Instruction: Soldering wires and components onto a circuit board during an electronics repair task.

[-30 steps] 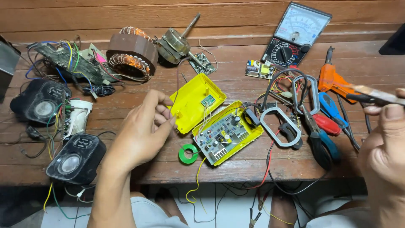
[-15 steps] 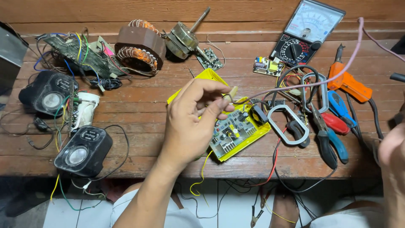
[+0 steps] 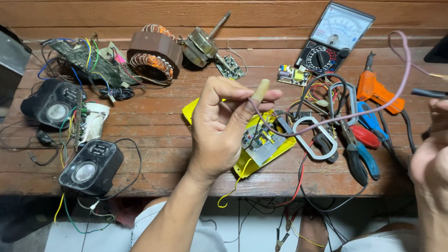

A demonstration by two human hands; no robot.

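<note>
Your left hand (image 3: 219, 126) is up over the wooden plank desk (image 3: 154, 135), fingers (image 3: 254, 95) pinched shut on the pale beige tip (image 3: 260, 89) of a thin pink insulated wire (image 3: 354, 114). The wire sags below your fingers, then climbs away to the right and loops over your right hand (image 3: 431, 154), whose fingers appear curled closed; what they grip I cannot tell, though a dark tool tip (image 3: 429, 93) shows just above them. Watch that sag: right under your fingers sits the open yellow plastic case with its bare green circuit board (image 3: 261, 140), and the wire could snag a component if you pull. Beside the loop lie an orange soldering gun (image 3: 375, 91) and blue-and-red-handled pliers (image 3: 361, 149); a tug could drag across them. The pinch is small, so the tip could slip out.
</note>
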